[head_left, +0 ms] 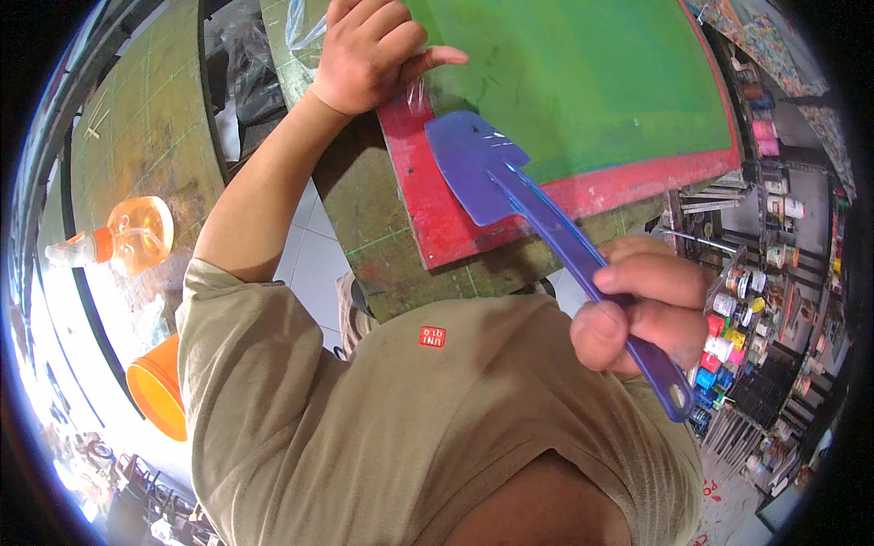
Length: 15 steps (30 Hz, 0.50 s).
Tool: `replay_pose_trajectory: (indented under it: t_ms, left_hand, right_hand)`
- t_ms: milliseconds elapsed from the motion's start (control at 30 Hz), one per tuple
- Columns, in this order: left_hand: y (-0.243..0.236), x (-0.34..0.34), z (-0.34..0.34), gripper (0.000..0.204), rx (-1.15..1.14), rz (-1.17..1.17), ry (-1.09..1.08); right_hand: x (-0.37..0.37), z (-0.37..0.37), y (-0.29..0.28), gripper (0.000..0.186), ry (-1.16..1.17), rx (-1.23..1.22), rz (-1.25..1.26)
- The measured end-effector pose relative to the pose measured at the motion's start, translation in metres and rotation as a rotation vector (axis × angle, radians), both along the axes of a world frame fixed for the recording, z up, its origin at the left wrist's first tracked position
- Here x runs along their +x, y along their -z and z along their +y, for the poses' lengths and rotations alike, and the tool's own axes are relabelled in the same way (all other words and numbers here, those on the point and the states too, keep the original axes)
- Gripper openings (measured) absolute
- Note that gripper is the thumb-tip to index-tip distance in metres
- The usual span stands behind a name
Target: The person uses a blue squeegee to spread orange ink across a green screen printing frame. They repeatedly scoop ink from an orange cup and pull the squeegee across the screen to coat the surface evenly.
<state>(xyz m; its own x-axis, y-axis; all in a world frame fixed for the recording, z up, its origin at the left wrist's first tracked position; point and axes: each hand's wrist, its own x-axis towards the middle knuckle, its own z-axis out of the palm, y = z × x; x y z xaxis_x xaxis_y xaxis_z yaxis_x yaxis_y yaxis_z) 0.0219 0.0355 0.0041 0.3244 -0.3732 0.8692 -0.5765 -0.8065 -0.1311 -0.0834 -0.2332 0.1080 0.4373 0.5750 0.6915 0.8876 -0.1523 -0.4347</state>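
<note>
Over the red frame corner, a purple spatula is gripped by its handle in the right hand, blade toward the left hand, which is pressed on plastic film

**Labels and containers in view**

A small red square label is sewn on the olive shirt chest. Small paint jars with red, yellow, blue and pink labels are shelved at right.

Stained worktable under red-framed green screen
</note>
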Motion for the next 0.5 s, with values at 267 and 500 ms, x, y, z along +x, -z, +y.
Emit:
replay_pose_trajectory:
  t_ms: [267,500]
  left_hand:
    - [-0.001,0.000,-0.001,0.044,-0.012,0.001,0.017]
    - [-0.001,-0.001,0.000,0.044,-0.021,-0.001,0.012]
  right_hand:
    - [-0.002,0.009,-0.001,0.041,0.001,0.036,0.021]
    - [-0.001,0.027,0.013,0.040,-0.037,0.237,-0.053]
